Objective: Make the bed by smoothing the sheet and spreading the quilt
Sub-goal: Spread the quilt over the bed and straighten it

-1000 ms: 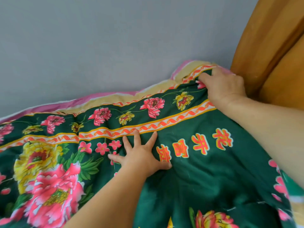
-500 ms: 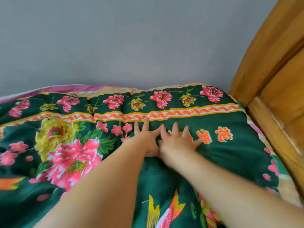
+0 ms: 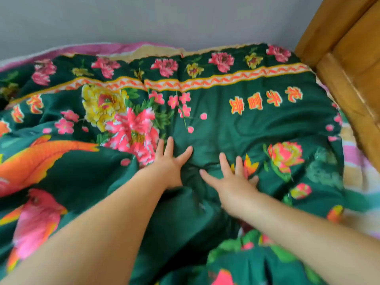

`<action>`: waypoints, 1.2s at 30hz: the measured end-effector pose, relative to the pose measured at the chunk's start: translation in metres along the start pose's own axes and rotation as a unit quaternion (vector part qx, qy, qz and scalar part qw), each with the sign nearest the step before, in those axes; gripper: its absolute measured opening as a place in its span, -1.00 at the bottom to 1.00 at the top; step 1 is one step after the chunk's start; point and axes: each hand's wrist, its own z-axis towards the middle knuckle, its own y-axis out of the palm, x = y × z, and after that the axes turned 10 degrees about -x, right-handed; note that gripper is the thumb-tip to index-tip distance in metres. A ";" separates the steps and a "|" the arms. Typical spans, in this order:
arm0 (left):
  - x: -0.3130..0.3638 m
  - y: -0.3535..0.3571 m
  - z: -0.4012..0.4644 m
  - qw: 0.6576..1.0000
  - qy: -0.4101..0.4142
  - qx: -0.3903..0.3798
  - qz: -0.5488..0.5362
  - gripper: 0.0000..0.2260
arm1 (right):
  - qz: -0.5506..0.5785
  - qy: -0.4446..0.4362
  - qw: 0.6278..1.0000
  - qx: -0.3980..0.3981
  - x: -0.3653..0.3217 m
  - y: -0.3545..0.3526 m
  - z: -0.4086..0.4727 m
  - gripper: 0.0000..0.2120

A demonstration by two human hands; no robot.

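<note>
My left hand (image 3: 167, 166): it lies flat on the quilt (image 3: 257, 128), palm down, fingers straight and spread a little, holding nothing. The fingertips point toward the wall (image 3: 144, 19).
My right hand (image 3: 233, 185): also flat on the quilt, just beside the left one, fingers straight and fanned apart, gripping nothing. The thumb points toward my left hand.
Between my hands: a bunched ridge of green cloth rises in the gap between them and runs back toward me as a deep fold.
Quilt: dark green, printed with pink and yellow flowers, an orange fish at my left, a pink bird below it, and four orange characters near the far right corner. It covers most of the bed. Its far edge, with a pale band of red zigzag, lies along the wall, and its right edge lies close to the headboard (image 3: 353, 64). The part nearest me is rumpled in folds.
Sheet (image 3: 358, 167): striped in pink, yellow and white. It shows as a strip to the right of the quilt, beside the wooden board, and as a thin pink and yellow edge along the wall beyond the quilt's far border.
Headboard: orange-brown wood, standing at the right of the bed.
Wall: plain grey, behind the bed.
</note>
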 end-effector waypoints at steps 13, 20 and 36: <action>-0.012 0.069 -0.157 0.971 0.164 0.152 -0.088 -0.54 | 0.143 -0.040 0.987 0.057 -0.007 0.031 -0.149 -0.65; -0.013 0.145 -0.239 0.984 0.171 0.050 0.003 -0.26 | 0.220 0.131 0.944 0.207 0.002 0.112 -0.271 -0.42; 0.020 0.215 -0.300 0.975 0.213 -0.029 -0.047 -0.34 | 0.315 0.259 0.910 0.077 -0.043 0.233 -0.300 -0.17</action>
